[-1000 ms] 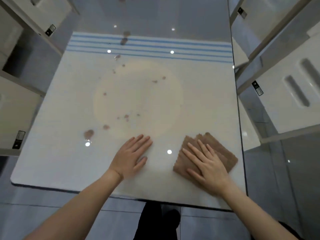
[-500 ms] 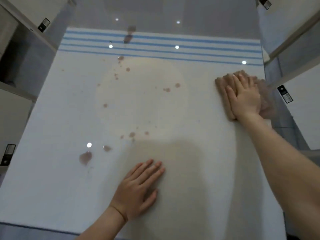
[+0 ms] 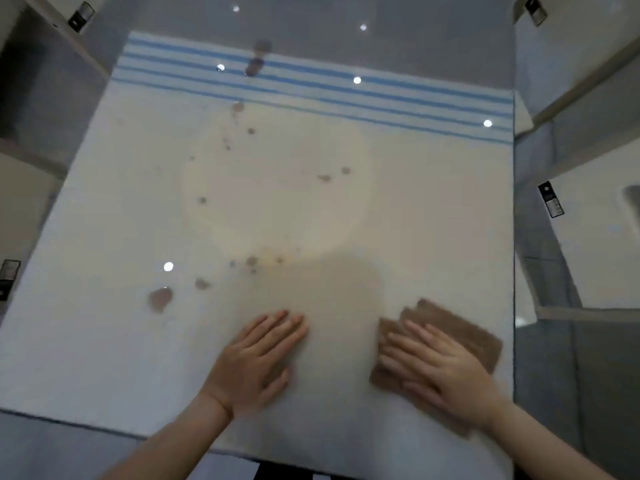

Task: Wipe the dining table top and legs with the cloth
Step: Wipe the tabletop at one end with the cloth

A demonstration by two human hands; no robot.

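Note:
The dining table top (image 3: 104,237) is glossy glass over a white cloth with blue stripes at the far end. Several brown stains dot it, the largest stain (image 3: 160,298) at the near left. A folded brown cloth (image 3: 464,332) lies flat near the table's near right corner. My right hand (image 3: 440,365) presses on the cloth with straight, spread fingers and looks motion-blurred. My left hand (image 3: 256,362) rests flat on the bare table, palm down, just left of the cloth. The table legs are hidden.
White chairs stand on both sides: a chair (image 3: 588,237) close along the right edge and another chair (image 3: 31,140) at the left. Grey floor tiles (image 3: 554,410) show past the right edge. A round pale patch (image 3: 277,188) marks the table's middle.
My right hand has slid the cloth from the far right edge back toward me to the near right corner. My left hand has stayed flat in about the same place.

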